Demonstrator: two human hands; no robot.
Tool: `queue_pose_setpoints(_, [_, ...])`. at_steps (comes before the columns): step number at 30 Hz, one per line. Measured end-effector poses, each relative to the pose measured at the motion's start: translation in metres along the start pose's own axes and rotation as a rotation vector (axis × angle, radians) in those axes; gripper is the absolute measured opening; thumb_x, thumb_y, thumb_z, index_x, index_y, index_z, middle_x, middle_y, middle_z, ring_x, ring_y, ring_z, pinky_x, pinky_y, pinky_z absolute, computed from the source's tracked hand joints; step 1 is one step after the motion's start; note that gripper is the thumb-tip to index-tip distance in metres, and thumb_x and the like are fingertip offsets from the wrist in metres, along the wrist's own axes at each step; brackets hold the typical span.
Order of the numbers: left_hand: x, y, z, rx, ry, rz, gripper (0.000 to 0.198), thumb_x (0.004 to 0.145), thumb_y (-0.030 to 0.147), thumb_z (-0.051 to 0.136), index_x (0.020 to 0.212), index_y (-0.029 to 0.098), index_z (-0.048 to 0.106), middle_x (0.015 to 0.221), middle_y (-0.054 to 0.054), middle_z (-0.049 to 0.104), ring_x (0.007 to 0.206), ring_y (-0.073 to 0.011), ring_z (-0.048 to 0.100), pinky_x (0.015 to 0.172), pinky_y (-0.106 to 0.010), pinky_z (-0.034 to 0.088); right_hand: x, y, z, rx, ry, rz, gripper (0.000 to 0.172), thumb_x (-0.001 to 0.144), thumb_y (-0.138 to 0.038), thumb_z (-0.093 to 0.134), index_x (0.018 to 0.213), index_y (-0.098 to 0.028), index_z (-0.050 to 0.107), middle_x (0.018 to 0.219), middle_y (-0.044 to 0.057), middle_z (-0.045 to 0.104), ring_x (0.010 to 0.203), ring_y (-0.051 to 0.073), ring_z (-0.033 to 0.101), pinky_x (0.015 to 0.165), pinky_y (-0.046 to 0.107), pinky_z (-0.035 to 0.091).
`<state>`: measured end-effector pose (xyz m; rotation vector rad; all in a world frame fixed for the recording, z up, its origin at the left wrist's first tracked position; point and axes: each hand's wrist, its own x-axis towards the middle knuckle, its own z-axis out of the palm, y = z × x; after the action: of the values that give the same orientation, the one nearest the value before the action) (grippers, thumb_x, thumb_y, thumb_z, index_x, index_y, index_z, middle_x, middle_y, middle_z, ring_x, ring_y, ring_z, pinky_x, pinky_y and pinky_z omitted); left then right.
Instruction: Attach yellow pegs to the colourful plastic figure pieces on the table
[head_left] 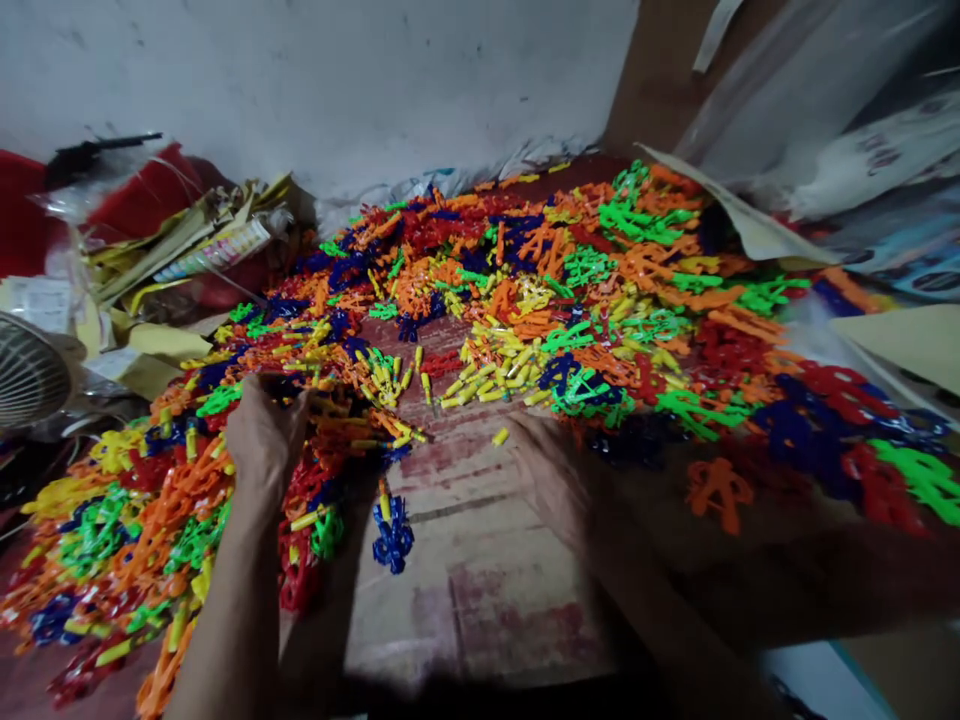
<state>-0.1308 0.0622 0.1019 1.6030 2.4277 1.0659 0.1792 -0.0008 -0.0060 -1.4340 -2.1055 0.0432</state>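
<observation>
My left hand [266, 435] is over the left heap of coloured plastic pieces [206, 490], its fingers curled; whatever they hold is hidden. Low over the cardboard, my right hand [544, 475] pinches a short yellow plastic piece [500, 437] at its fingertips. Just beyond it lies a pile of similar yellow tube-like pieces [495, 370]. Between my hands, a blue openwork plastic piece [392, 535] with a yellow piece at its top end rests on the cardboard sheet [480, 560].
Red, orange, green and blue openwork pieces [645, 240] spread across the back and right of the work surface. A fan [34, 370] stands at the left edge, near packaging scraps [202, 245]. Plastic bags [885, 160] hang over the right side, and a pale wall [315, 90] closes the back.
</observation>
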Motion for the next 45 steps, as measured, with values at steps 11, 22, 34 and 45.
queue_pose_setpoints(11, [0.003, 0.069, 0.087, 0.396, -0.392, 0.461, 0.027, 0.094, 0.026, 0.049, 0.111, 0.015, 0.067, 0.114, -0.016, 0.069, 0.108, -0.0326, 0.060, 0.094, -0.042, 0.043, 0.005, 0.008, 0.051, -0.076, 0.155, -0.026, 0.012, 0.095, -0.015, 0.049, 0.095, -0.020, 0.060, 0.086, 0.007, 0.065, 0.082, 0.025, 0.057, 0.076, 0.039, 0.044])
queue_pose_setpoints(22, [0.018, 0.093, 0.164, 0.243, -0.593, 0.525, 0.015, 0.082, 0.015, 0.067, 0.096, 0.013, 0.068, 0.104, -0.019, 0.070, 0.113, -0.0344, 0.058, 0.101, -0.045, 0.037, 0.008, 0.013, 0.046, 0.108, 0.193, 0.033, 0.024, 0.094, -0.010, 0.047, 0.108, -0.019, 0.064, 0.091, 0.009, 0.072, 0.083, 0.023, 0.068, 0.077, 0.036, 0.053])
queue_pose_setpoints(34, [-0.057, 0.072, 0.061, -0.841, -1.217, 0.147, 0.043, 0.079, 0.056, 0.072, 0.090, 0.015, 0.064, 0.057, 0.002, 0.056, 0.048, -0.0105, 0.047, 0.051, -0.021, 0.036, 0.016, 0.014, -0.011, 1.233, 0.196, 0.404, 0.019, 0.089, -0.040, 0.063, 0.089, -0.021, 0.067, 0.061, -0.005, 0.049, 0.053, 0.011, 0.045, 0.053, 0.026, 0.042])
queue_pose_setpoints(45, [-0.095, 0.062, 0.058, -0.871, -1.545, 0.069, 0.043, 0.084, 0.054, 0.070, 0.093, 0.014, 0.056, 0.074, 0.001, 0.059, 0.050, -0.0047, 0.040, 0.047, -0.018, 0.027, 0.002, 0.007, -0.016, 1.562, -0.108, 0.546, 0.017, 0.079, -0.036, 0.075, 0.080, -0.020, 0.070, 0.058, -0.005, 0.049, 0.053, 0.008, 0.041, 0.051, 0.024, 0.035])
